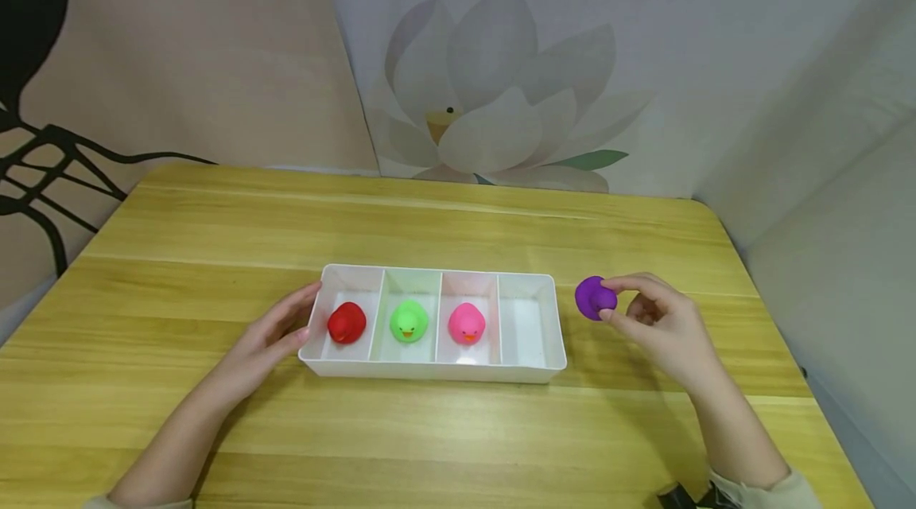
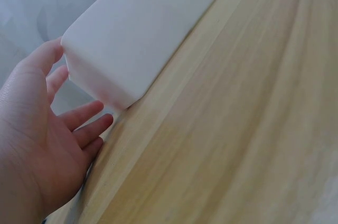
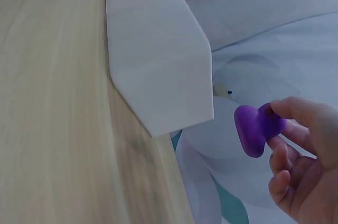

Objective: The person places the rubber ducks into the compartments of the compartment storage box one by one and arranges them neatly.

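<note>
A white tray with several compartments stands on the table. From left to right it holds a red rubber duck, a green rubber duck and a pink rubber duck, one per compartment; the rightmost compartment is bare. My left hand touches the tray's left end, thumb and fingers extended and apart, as the left wrist view also shows. Just off the tray's right end, my right hand pinches a purple rubber duck by its head between thumb and fingers, above the table.
The wooden table reaches back to a wall panel with a flower print. A black chair is beyond the left edge. A small black object lies by the right sleeve.
</note>
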